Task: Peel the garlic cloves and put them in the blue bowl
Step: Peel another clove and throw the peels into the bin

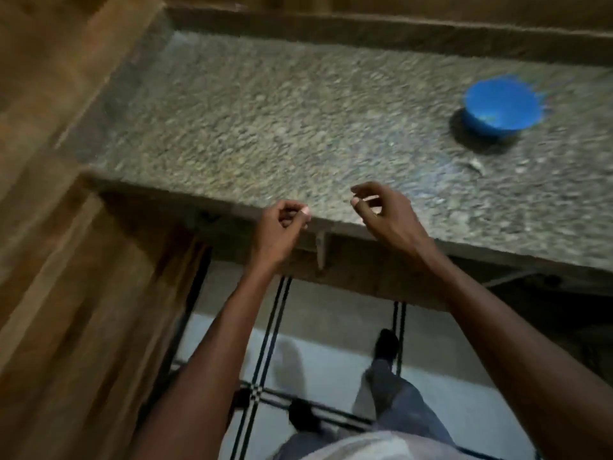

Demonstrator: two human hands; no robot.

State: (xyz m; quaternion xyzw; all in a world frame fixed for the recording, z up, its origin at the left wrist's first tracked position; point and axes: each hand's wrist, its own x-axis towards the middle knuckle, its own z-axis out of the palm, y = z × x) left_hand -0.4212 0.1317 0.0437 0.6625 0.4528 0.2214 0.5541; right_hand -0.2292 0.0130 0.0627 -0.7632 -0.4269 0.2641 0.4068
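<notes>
The blue bowl [502,106] stands on the speckled stone counter [265,127] at the far right; the blur hides what is in it. My left hand [282,227] hovers over the counter's front edge with its fingers curled and pinched together. A small pale spot shows at its fingertips, too blurred to tell a clove from a nail. My right hand [384,210] is a little to the right, above the counter's front, pinching a thin pale sliver [370,198] that looks like garlic skin. Both hands are well to the left of the bowl and nearer to me.
A small grey scrap [476,166] lies on the counter just in front of the bowl. A wooden wall [49,227] runs along the left, and a raised ledge [365,31] borders the counter's back. Below are the tiled floor and my legs.
</notes>
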